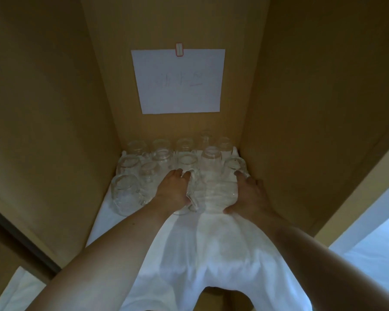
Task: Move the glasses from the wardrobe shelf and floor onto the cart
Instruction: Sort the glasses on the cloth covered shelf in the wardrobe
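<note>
Dim tan wooden wardrobe interior [54, 108]. White paper sheet [179, 81] on far back panel, red-edged sticker [179, 49] at its top. Pale bluish-lit wall [373, 232] near right.

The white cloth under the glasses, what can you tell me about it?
The white cloth looks like thin, soft fabric. It covers the wooden shelf under the clear glasses, bunches into folds in the middle and spills over the front edge towards the camera. The left hand and right hand flank the bunched part among the glasses; whether they grip cloth or glass is unclear.
</note>
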Available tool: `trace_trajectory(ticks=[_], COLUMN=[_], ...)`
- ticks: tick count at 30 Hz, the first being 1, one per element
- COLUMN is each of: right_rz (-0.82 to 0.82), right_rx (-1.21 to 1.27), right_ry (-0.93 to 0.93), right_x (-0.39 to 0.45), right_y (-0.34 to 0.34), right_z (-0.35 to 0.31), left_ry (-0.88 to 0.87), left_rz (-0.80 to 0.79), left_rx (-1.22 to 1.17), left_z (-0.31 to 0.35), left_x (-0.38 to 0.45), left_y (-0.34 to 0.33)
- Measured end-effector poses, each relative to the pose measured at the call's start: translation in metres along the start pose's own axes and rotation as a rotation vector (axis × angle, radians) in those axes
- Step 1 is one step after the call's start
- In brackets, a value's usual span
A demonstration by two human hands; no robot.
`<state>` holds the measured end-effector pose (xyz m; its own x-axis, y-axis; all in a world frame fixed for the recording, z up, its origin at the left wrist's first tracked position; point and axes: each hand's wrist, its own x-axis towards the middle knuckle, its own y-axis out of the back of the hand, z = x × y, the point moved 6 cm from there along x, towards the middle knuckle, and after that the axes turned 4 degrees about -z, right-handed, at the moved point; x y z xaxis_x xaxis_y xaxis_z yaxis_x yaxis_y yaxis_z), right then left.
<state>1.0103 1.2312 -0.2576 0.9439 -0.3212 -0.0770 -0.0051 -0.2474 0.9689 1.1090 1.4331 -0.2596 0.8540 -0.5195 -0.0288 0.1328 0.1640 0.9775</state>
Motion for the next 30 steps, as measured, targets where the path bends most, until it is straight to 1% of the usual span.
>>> trace_trajectory(ticks=[3, 5, 7, 10, 13, 18, 30], right_rz=[0.100, 0.114, 0.113, 0.078, 0.048, -0.061, -0.022], right_rx=[-0.148, -0.234, -0.269, -0.205, -0.206, -0.130, -0.124], right_ry=[0.098, 0.164, 0.218, 0.302, 0.364, 0.361, 0.429], right_x=[0.002, 0.005, 0.008, 0.013, 0.023, 0.042, 0.058], right_y=[0.017, 0.019, 0.015, 0.001, -0.004, 0.000, -0.003], right_z=[-0.018, -0.035, -0.051, -0.071, -0.084, -0.082, -0.083], left_ry=[0.010, 0.017, 0.023, 0.030, 0.026, 0.038, 0.081], left_rz=[-0.002, 0.007, 0.016, 0.037, 0.064, 0.085, 0.134], left_rx=[-0.019, -0.021, -0.027, -0.037, -0.042, -0.033, 0.033], left_z=[-0.002, -0.002, -0.002, -0.004, -0.007, -0.008, -0.006], left_x=[0.002, 0.003, 0.005, 0.006, 0.009, 0.014, 0.025], left_y=[-0.002, -0.002, -0.003, -0.005, -0.008, -0.012, -0.014])
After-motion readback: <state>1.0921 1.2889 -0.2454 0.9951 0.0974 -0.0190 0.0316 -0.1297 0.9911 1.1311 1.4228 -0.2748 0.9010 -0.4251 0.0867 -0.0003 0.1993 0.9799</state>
